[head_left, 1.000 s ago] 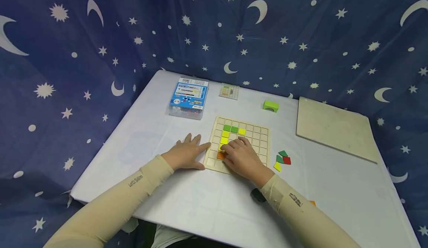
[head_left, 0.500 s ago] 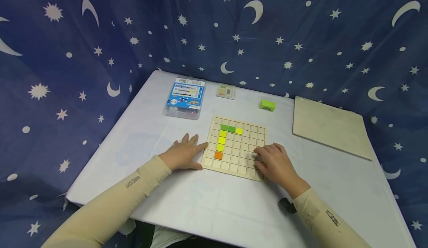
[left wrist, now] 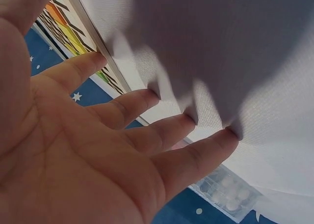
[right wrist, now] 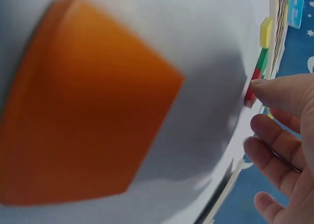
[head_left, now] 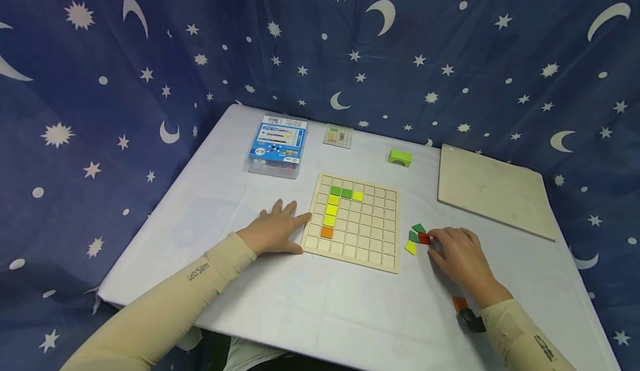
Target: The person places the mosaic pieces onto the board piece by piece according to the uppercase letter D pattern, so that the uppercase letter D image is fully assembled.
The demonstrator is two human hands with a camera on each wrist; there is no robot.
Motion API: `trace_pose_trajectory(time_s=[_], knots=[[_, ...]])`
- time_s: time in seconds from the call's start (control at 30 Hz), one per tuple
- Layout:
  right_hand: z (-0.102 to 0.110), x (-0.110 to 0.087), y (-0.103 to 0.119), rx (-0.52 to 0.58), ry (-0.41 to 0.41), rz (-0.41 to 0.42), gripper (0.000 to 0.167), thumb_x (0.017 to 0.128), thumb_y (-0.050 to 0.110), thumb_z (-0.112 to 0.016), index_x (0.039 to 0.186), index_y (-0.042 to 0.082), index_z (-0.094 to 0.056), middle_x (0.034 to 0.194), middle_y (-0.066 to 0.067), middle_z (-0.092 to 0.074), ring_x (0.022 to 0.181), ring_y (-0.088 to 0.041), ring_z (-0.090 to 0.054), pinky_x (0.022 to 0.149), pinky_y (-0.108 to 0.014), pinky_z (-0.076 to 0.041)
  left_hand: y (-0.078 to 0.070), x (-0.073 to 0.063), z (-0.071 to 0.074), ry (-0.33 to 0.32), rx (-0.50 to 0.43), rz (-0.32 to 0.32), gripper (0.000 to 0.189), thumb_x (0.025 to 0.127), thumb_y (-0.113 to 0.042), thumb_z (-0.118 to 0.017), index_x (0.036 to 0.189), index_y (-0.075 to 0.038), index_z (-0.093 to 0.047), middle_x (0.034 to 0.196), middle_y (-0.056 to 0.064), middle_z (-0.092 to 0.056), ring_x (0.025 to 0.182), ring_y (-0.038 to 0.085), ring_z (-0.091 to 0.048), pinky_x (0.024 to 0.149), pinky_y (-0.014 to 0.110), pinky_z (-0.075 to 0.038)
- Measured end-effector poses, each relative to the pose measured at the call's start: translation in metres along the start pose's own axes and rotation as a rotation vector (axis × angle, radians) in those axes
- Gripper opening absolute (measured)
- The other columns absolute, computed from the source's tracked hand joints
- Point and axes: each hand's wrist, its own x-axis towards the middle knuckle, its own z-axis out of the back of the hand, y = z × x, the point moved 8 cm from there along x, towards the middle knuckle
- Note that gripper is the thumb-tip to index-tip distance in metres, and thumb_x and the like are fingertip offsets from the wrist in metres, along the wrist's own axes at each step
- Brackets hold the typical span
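My right hand [head_left: 462, 260] is at the loose tiles right of the grid board, pinching the red square tile [head_left: 424, 238] by its edge between thumb and forefinger. The right wrist view shows the thumb against the red tile [right wrist: 253, 84]. Beside it lie two green tiles [head_left: 414, 237] and a yellow tile [head_left: 410, 247]. My left hand [head_left: 272, 229] rests flat with spread fingers, thumb and forefinger by the left edge of the wooden grid board [head_left: 370, 226]. Set in the board are two green tiles [head_left: 341, 192], several yellow squares [head_left: 331, 210] and an orange square [head_left: 326, 232].
An orange tile [head_left: 459, 304] lies under my right wrist, large in the right wrist view. Behind the board are a blue-labelled plastic box [head_left: 277, 146], a small pattern card [head_left: 338, 136] and a green arch block [head_left: 400, 158]. A wooden panel [head_left: 495, 190] lies at the right.
My right hand has left the board, uncovering the orange square in it, and moved right to the loose tiles, where it now pinches the red one. The left hand has stayed put.
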Motion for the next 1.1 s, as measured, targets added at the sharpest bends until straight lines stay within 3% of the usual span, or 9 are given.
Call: trace_pose_trajectory(time_s=[0.4, 0.6, 1.1], knots=[[-0.003, 0.007, 0.0, 0.067, -0.01, 0.024, 0.043, 0.08, 0.012, -0.082, 0.117, 0.004, -0.064, 0.113, -0.017, -0.067, 0.111, -0.037, -0.059, 0.104, -0.063, -0.033, 0.001, 0.0, -0.002, 0.001, -0.017, 0.009, 0.087, 0.08, -0.053, -0.078, 0.153, -0.025, -0.04, 0.159, 0.023, -0.027, 0.142, 0.056, -0.021, 0.103, 0.073, -0.03], [-0.006, 0.011, 0.002, 0.072, 0.026, 0.043, 0.04, 0.082, 0.011, -0.08, 0.118, 0.004, -0.064, 0.115, -0.017, -0.068, 0.113, -0.038, -0.059, 0.104, -0.062, -0.033, 0.002, 0.0, -0.002, 0.006, -0.006, 0.018, 0.087, 0.08, -0.053, -0.078, 0.153, -0.026, -0.039, 0.16, 0.021, -0.027, 0.143, 0.055, -0.021, 0.104, 0.073, -0.03], [-0.007, -0.003, -0.001, 0.06, 0.094, 0.002, 0.044, 0.08, 0.014, -0.082, 0.119, 0.003, -0.065, 0.114, -0.018, -0.069, 0.113, -0.04, -0.058, 0.105, -0.064, -0.032, 0.002, 0.001, -0.003, 0.013, -0.013, 0.018, 0.087, 0.081, -0.053, -0.077, 0.154, -0.026, -0.038, 0.16, 0.022, -0.025, 0.144, 0.055, -0.018, 0.105, 0.073, -0.028]])
